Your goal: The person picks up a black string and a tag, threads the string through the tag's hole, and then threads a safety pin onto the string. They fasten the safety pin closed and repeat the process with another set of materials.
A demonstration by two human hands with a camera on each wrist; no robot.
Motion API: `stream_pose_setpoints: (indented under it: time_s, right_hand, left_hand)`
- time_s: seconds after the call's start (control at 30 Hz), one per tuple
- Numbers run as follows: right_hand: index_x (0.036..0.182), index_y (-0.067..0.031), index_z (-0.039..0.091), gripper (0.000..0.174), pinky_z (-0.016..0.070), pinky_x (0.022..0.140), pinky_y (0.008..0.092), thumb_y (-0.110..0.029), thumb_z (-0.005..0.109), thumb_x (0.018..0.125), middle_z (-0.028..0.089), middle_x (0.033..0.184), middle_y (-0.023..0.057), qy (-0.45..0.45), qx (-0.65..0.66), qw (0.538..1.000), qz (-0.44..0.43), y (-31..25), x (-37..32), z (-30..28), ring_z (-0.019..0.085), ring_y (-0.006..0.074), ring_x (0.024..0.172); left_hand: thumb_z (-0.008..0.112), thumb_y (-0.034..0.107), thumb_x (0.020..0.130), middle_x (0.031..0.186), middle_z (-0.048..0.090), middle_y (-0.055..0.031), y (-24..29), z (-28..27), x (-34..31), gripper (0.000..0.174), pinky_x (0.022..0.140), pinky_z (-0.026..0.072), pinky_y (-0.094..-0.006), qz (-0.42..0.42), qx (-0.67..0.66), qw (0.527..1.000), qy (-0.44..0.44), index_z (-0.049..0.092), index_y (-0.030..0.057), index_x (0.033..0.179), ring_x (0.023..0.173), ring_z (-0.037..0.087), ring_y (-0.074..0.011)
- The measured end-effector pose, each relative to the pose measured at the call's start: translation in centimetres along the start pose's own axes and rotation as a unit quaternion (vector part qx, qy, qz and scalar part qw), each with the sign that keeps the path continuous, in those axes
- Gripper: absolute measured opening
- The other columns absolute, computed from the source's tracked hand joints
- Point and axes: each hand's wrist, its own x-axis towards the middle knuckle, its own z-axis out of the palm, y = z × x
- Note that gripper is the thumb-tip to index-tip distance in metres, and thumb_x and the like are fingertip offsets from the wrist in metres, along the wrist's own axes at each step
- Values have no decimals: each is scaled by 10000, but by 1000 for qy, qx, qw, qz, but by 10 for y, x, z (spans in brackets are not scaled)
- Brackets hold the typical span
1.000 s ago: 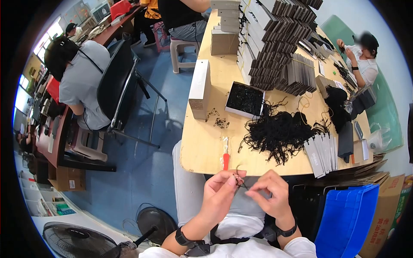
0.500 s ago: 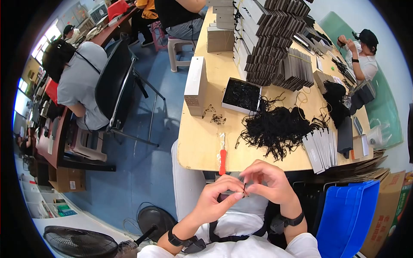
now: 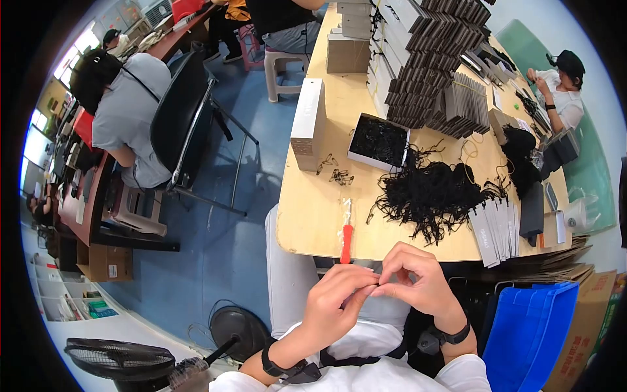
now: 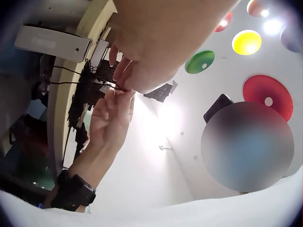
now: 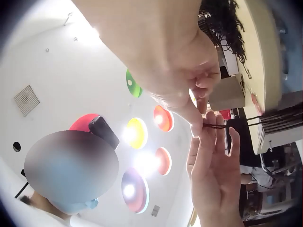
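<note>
In the head view, my left hand (image 3: pixel 336 302) and right hand (image 3: pixel 418 281) meet in front of the table's near edge, thumbs and fingertips touching. Between them they pinch a thin black cord (image 5: pixel 215 126), which stretches across the left hand's fingers in the right wrist view. Two dark strands of the cord (image 4: pixel 71 83) trail away from the fingertips in the left wrist view. The pinched part is mostly hidden by the fingers. Closest on the table is a red-handled tool (image 3: pixel 347 243), just beyond the left hand.
A tangled pile of black cords (image 3: pixel 424 199) lies on the table beside an open box of black cords (image 3: pixel 379 142). Tall stacks of grey tags (image 3: pixel 418 78) rise behind. Loose white tags (image 3: pixel 494 228) fan out at right, above a blue bin (image 3: pixel 529 333). A fan (image 3: pixel 121 356) stands lower left.
The hands, slightly apart with the cord between them a second ago, now meet at the fingertips. The right fingers have moved from a blurred, raised position to a pinch. The head view has shifted slightly.
</note>
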Motion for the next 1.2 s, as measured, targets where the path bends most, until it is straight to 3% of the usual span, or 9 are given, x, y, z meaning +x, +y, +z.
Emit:
stream_pose_setpoints:
  time_s: [0.27, 0.33, 0.47, 0.53, 0.63, 0.77, 0.93, 1.07, 1.2]
  right_hand:
    - [761, -53, 599, 189, 337, 512, 199, -46, 781, 713, 549, 780, -15, -32, 114, 992, 51, 12, -4, 1, 455, 45, 620]
    - [760, -45, 580, 197, 405, 560, 192, -33, 773, 722, 556, 798, -10, -27, 172, 982, 79, 14, -5, 3, 510, 53, 664]
    - [794, -31, 608, 160, 476, 602, 213, -28, 759, 741, 594, 829, 12, -2, 186, 979, 87, 12, -9, 5, 572, 79, 720]
    - [856, -17, 644, 125, 508, 576, 220, -25, 734, 770, 629, 857, 38, -1, 68, 998, -6, 16, -11, 0, 604, 95, 731]
    - [910, -6, 662, 134, 500, 511, 213, -14, 712, 786, 644, 857, 60, -15, 126, 991, 53, 9, -10, -7, 603, 97, 687]
    - [907, 8, 655, 117, 491, 487, 200, -9, 696, 799, 638, 847, 63, -50, 104, 993, 29, 12, -6, -10, 600, 95, 662]
    - [858, 29, 608, 57, 491, 498, 219, 31, 652, 821, 603, 855, 92, -119, 75, 989, 43, 18, -3, -14, 603, 120, 672]
    - [853, 27, 584, 49, 486, 510, 220, 33, 630, 836, 583, 875, 94, -117, 80, 990, 15, 23, -6, -12, 582, 117, 668]
    - [892, 6, 583, 56, 498, 534, 220, -23, 621, 864, 564, 889, 68, -108, 173, 978, 37, 30, -12, -11, 566, 111, 716]
  left_hand:
    - [639, -58, 781, 858, 664, -126, -3, 3, -1, 85, 737, 505, -325, 7, -47, 999, -15, 636, -16, 855, 830, 639, -256]
    - [616, -62, 806, 839, 644, -119, -2, 6, -3, 75, 724, 506, -317, -9, -61, 998, -17, 604, -19, 865, 797, 627, -246]
    - [605, -44, 829, 834, 630, -113, -3, 8, -5, 65, 770, 499, -345, -45, -50, 997, -27, 580, -8, 877, 779, 614, -249]
    - [610, -19, 839, 833, 631, -110, -10, 8, -3, 54, 831, 478, -379, 24, -8, 999, -25, 575, 1, 875, 770, 614, -257]
    - [632, 20, 830, 846, 609, -91, -15, 3, -2, 80, 742, 441, -327, 13, -20, 998, -50, 585, 13, 894, 766, 566, -263]
    - [609, -8, 847, 821, 626, -101, -12, -2, 1, 45, 805, 486, -365, -6, -16, 996, -85, 579, 0, 879, 721, 616, -241]
    - [592, 21, 881, 772, 593, -76, -13, -3, 1, 48, 556, 458, -235, -101, -97, 979, -147, 577, -22, 869, 655, 592, -123]
    - [575, 49, 905, 774, 587, -57, -8, -8, 4, 71, 559, 453, -223, -112, -88, 975, -172, 581, -16, 879, 658, 580, -94]
    - [558, 70, 927, 790, 585, -25, -15, -5, 1, 98, 581, 443, -206, -179, -179, 954, -160, 585, -16, 889, 688, 556, -56]
